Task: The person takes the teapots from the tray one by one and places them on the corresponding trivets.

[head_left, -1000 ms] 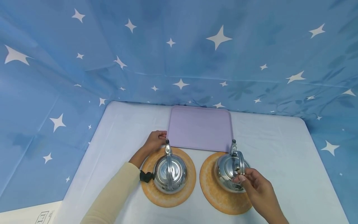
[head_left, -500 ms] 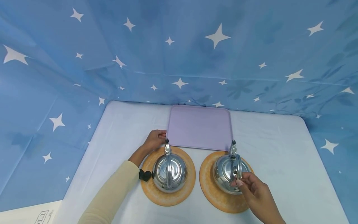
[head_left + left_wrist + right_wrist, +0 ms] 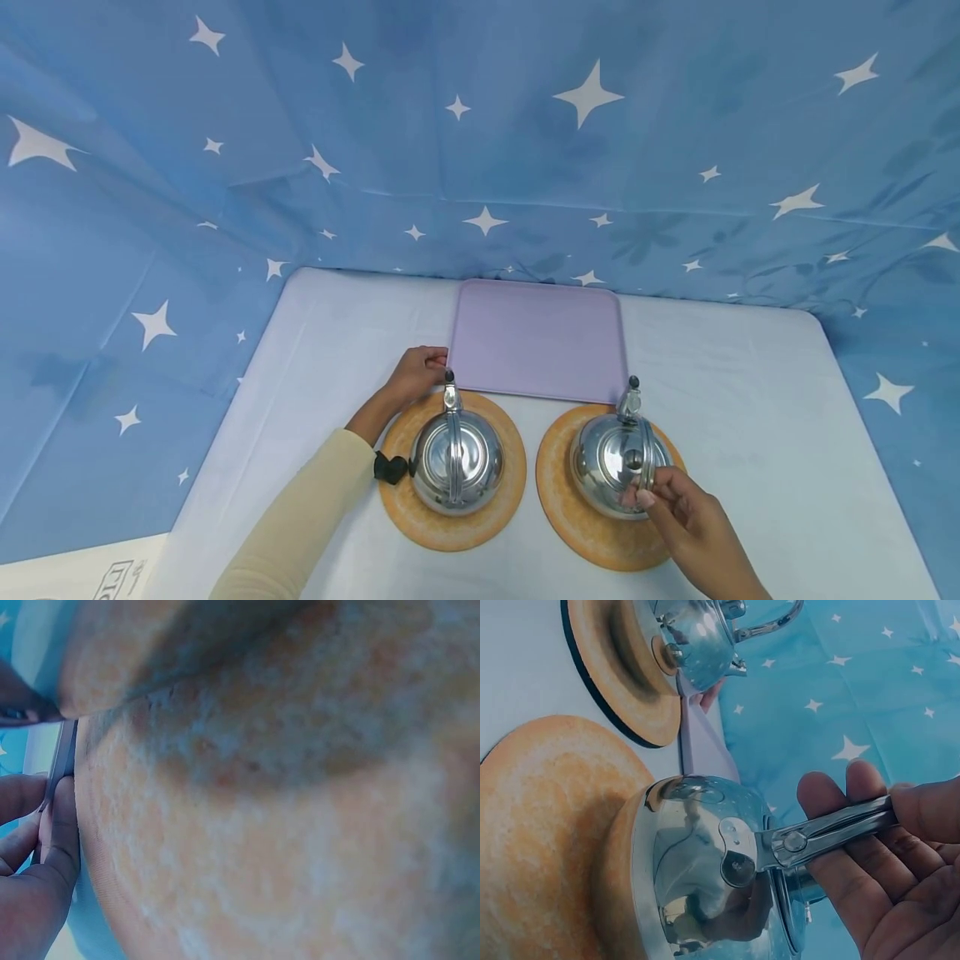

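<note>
In the head view, two shiny steel kettles stand with their black-tipped spouts toward the tray. My right hand (image 3: 693,525) holds the arched handle (image 3: 647,458) of the right kettle (image 3: 611,467); the right wrist view shows thumb and fingers around the handle (image 3: 832,832). This kettle seems to sit on its round orange mat (image 3: 592,542), off toward the upper right. The left kettle (image 3: 457,467) rests on another orange mat (image 3: 450,537). My left hand (image 3: 412,373) pinches the near-left edge of a lilac tray (image 3: 536,337); the left wrist view shows fingers on that edge (image 3: 61,761).
A white-covered table (image 3: 750,400) lies under everything. Blue star-printed cloth (image 3: 480,167) closes off the back and both sides. A dark heart-shaped piece (image 3: 392,468) sits by my left sleeve, beside the left kettle. Printed pale material (image 3: 97,575) shows at the lower left.
The right kettle's handle and my right hand have come slightly lower and nearer to me, and the kettle sits a little straighter. The left hand, tray and left kettle look unchanged.
</note>
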`<state>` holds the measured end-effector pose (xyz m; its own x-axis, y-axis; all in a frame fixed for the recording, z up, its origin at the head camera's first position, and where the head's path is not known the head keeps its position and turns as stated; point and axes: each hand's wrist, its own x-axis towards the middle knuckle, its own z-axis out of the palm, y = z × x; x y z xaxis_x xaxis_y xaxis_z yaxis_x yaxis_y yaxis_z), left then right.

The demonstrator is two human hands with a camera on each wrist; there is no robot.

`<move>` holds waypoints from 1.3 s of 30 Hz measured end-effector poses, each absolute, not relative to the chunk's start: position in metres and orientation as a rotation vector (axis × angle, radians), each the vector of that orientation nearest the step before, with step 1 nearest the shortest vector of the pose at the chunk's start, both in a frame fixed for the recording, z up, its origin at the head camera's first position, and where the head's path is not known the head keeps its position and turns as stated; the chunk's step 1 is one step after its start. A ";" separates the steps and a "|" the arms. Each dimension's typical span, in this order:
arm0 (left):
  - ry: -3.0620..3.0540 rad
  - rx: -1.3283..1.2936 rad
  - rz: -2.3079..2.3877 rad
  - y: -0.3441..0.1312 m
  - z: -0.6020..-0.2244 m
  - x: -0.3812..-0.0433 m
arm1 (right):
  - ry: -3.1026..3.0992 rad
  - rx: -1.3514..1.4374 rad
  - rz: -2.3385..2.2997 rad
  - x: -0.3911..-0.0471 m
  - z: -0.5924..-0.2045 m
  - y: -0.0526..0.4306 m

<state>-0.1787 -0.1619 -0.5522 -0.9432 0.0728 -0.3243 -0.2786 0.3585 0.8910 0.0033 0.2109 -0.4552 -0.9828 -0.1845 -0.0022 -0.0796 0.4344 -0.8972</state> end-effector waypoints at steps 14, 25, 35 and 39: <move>2.308 -0.172 1.609 -0.163 -0.549 -0.176 | 2.562 -0.261 -1.627 0.007 -0.456 0.211; 2.308 -0.175 1.619 -0.166 -0.551 -0.175 | 2.518 -0.299 -1.662 0.006 -0.456 0.212; 2.289 -0.162 1.658 -0.163 -0.554 -0.175 | 2.652 -0.240 -1.658 0.005 -0.458 0.220; 2.287 -0.165 1.657 -0.162 -0.556 -0.176 | 2.806 -0.144 -1.603 -0.003 -0.456 0.230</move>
<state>-0.1760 -0.1618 -0.5557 -0.9449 0.0881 -0.3152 -0.2721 0.3238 0.9061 -0.0033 0.2297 -0.4563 -0.9917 -0.0307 0.1251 -0.1234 0.5060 -0.8537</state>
